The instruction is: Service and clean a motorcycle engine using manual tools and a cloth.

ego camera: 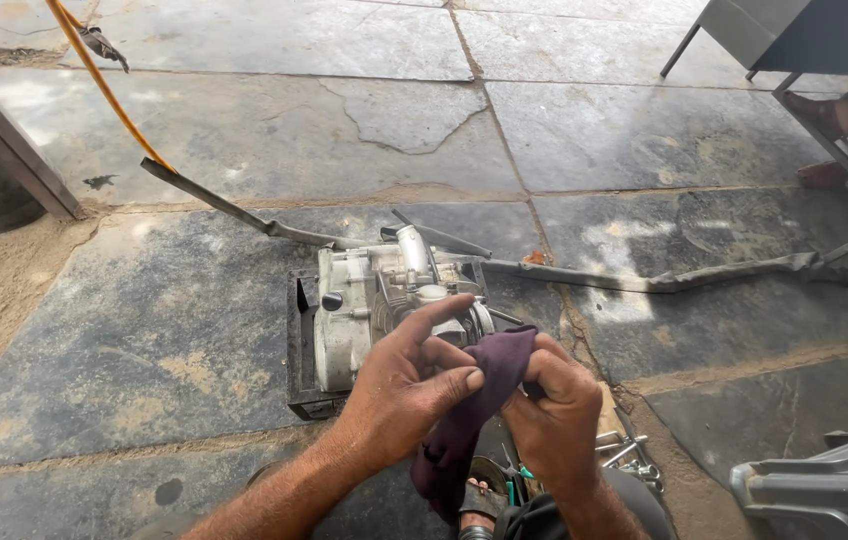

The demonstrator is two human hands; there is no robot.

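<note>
We clamp both hands, left hand (399, 390) and right hand (552, 410), on the purple rag (489, 375); its loose tail may snag the engine (384, 300) just beyond.

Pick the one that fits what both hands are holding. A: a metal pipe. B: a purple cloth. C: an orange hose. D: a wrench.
B: the left hand and right hand both grip the purple cloth, held in front of the engine; the orange hose and the pipe lie untouched on the floor.
</note>
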